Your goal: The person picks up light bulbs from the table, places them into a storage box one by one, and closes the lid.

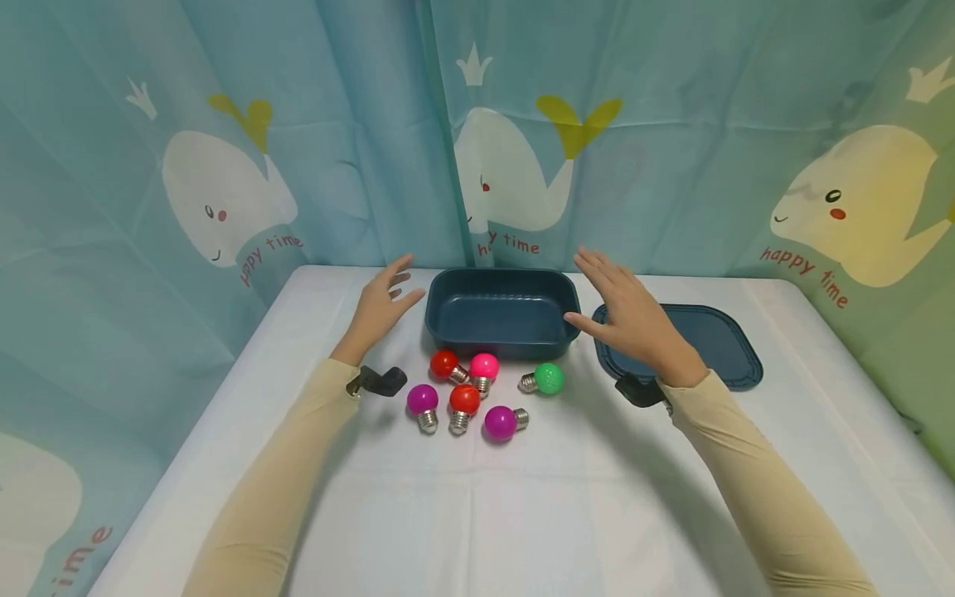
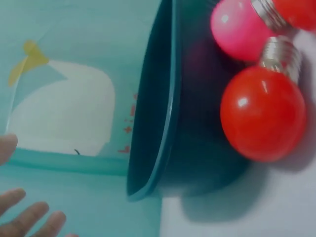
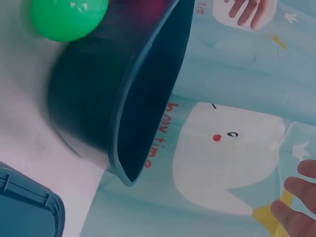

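A dark blue rectangular box [image 1: 501,344] stands near the table's far edge, its hollow inside visible. My left hand [image 1: 375,312] hovers just left of it, fingers spread and holding nothing. On the other side, my right hand [image 1: 634,317] is raised with straight fingers, its thumb near the box's right rim. In front of the box lie several round light bulbs with metal screw bases: a red bulb [image 1: 443,364], a pink bulb [image 1: 484,366], a green bulb [image 1: 549,379], an orange-red bulb [image 1: 464,400] and two purple ones, including a purple bulb [image 1: 501,424].
A flat dark blue lid [image 1: 712,340] lies right of the box, partly hidden by my right hand and wrist. Behind the white table [image 1: 448,522] hangs a blue-green curtain [image 1: 388,166] with whale prints. A black wrist camera [image 1: 383,381] sticks out from my left wrist.
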The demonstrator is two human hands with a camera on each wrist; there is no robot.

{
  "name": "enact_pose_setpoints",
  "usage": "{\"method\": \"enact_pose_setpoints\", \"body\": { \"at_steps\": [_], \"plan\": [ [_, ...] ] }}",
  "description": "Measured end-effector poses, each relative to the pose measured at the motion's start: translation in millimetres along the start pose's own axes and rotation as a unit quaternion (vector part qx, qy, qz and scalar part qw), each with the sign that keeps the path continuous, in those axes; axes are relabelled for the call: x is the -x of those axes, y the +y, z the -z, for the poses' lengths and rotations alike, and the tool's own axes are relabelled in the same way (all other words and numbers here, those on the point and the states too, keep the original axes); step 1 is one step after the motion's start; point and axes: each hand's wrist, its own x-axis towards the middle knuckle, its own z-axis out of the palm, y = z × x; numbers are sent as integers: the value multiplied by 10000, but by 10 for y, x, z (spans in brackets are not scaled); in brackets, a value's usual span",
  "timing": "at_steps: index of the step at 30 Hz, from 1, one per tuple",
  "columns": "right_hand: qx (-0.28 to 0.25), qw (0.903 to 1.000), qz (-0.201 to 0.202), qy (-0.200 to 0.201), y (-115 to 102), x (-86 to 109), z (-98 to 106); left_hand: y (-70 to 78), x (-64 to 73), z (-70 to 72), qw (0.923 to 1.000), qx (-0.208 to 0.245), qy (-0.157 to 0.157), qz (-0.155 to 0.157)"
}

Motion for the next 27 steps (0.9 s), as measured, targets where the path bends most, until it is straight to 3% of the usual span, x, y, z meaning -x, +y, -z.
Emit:
{"method": "enact_pose_setpoints", "body": {
  "at_steps": [4,8,11,20,27],
  "plan": [
    [-213,9998,5,-42,-15,40,-3,-59,-32,4,9942,889,-68,597],
    [-377,9992,82,-133,-32,67,-24,-114,-61,4,9752,1721,-232,1369],
    [-440,9988,138,-177,-51,93,-48,-161,-84,-4,9642,1933,-357,1782],
    [-602,9969,350,-354,-68,203,-203,-336,-157,-89,9403,2328,-854,2332],
    [-644,9953,580,-441,-67,293,-321,-366,-166,-186,9364,2384,-965,2387]
  ]
}}
